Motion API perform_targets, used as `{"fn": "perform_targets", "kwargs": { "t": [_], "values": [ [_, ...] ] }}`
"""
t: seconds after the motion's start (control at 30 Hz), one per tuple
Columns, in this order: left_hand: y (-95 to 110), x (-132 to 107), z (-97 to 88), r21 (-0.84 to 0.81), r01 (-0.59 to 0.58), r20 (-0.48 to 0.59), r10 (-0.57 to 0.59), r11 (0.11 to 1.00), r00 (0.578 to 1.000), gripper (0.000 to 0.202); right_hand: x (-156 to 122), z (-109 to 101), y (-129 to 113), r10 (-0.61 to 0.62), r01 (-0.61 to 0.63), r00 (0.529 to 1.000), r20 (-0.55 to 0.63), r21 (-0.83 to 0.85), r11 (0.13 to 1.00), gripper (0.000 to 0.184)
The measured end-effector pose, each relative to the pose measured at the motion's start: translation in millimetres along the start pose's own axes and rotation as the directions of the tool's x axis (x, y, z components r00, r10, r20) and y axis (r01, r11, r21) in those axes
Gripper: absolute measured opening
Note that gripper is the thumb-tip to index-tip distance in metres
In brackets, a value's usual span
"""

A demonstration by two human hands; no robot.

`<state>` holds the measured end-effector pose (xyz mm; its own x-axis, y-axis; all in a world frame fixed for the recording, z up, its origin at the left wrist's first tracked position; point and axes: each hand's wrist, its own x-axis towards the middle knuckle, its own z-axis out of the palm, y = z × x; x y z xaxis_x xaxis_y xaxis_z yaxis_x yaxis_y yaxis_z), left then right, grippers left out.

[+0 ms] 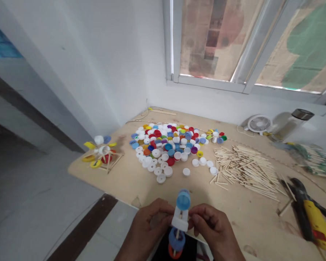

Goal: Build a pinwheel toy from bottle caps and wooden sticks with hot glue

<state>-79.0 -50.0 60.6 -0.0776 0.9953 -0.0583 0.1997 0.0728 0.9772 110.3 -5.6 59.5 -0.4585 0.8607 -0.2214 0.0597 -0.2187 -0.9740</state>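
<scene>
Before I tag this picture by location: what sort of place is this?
Probably a craft workspace: a wooden table holds a heap of plastic caps and a pile of thin sticks.

Soft, muted light spreads over the pale wall (119, 65), with thin glare along the lower edge of the covered window (212, 40). A faint shadow falls on the tabletop (125, 174) beyond the fingers (206, 211). The far left is dim; wide-angle stretching and smeary blur soften the outer edges.

The upper cap (183, 200) is light blue, the middle piece (179, 223) white, the bottom cap (177, 254) orange.
</scene>
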Motion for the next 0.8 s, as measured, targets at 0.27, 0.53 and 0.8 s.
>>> {"fn": "perform_targets", "kwargs": {
  "t": [0.27,0.53,0.8],
  "values": [
    [3,0,-9.9,0.499,-0.434,0.09,0.454,0.75,0.887,0.018,0,14,6,-0.031,0.031,0.997,-0.064,0.0,1.0,0.047],
    [5,2,-31.7,0.529,-0.626,0.182,0.644,0.573,0.743,0.018,6,27,13,-0.057,0.057,0.998,-0.008,0.015,0.998,0.049],
    [-6,10,-66.0,0.503,-0.557,0.053,0.619,0.661,0.783,0.019,6,27,10,-0.08,0.069,0.988,-0.135,-0.082,0.994,0.05]
  ]
}}
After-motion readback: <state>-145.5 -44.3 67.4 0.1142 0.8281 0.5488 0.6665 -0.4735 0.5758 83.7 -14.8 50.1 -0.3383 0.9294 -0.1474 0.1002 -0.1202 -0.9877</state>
